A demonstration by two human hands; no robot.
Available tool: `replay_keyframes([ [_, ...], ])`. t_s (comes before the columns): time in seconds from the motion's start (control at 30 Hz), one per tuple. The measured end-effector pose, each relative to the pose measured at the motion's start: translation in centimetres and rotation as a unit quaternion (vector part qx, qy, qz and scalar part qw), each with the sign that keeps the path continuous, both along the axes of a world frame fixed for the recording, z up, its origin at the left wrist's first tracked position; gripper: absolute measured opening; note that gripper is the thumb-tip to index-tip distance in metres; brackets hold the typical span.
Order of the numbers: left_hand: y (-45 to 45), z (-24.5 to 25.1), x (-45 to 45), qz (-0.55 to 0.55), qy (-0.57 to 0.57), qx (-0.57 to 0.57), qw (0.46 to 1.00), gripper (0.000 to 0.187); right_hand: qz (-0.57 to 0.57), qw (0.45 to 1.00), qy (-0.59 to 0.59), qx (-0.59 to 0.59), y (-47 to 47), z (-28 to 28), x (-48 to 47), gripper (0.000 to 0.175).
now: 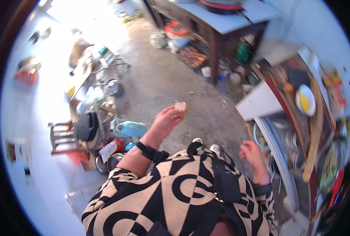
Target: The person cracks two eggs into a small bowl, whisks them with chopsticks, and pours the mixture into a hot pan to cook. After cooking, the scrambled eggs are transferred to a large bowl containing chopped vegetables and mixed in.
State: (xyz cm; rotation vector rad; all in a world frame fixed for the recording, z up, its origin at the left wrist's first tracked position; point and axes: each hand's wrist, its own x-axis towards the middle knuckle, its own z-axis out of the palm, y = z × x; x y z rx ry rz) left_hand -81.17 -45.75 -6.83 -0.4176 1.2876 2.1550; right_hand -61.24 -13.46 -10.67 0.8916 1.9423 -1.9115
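My left hand [166,119] reaches out over the floor, its fingertips shut on a broken brown eggshell [180,109] whose pale inside shows. On the right, my right hand [251,153] hangs low beside a cabinet with its fingers loosely curled. I see nothing held in it. A white bowl [310,109] with a yellow content that looks like egg [304,99] sits on the wooden countertop at the right. Near the bowl lies a small round brownish thing [287,88], too blurred to name surely.
The countertop also holds a long wooden strip [314,150] and a plate of greenish food [329,171]. Below is an open-fronted cabinet [260,100]. A table [214,56] stands ahead. At left are a light-blue thermos jug [130,128], a wooden chair [63,137] and clutter. Concrete floor [154,79] lies between.
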Motion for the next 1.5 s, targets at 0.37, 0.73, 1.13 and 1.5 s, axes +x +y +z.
replay_keyframes([
  [0.37, -11.0, -0.9, -2.7, 0.231, -0.018, 0.025, 0.972, 0.041, 0.152, 0.987, -0.048, -0.016, -5.6, -0.9, -16.0, 0.03],
  [0.73, -25.7, -1.4, -14.2, 0.358, -0.001, 0.033, 0.933, 0.039, 0.34, 0.938, -0.044, 0.044, -21.4, 1.2, -39.4, 0.032],
  [1.13, -30.3, 1.5, -32.2, 0.269, 0.038, 0.028, 0.962, 0.062, 0.52, 0.85, 0.078, -0.037, -35.8, 5.1, -64.8, 0.041],
  [1.5, -31.1, 6.4, -54.2, 0.232, 0.052, 0.011, 0.971, 0.079, 0.606, 0.75, 0.173, -0.201, -45.9, 9.5, -86.2, 0.079],
])
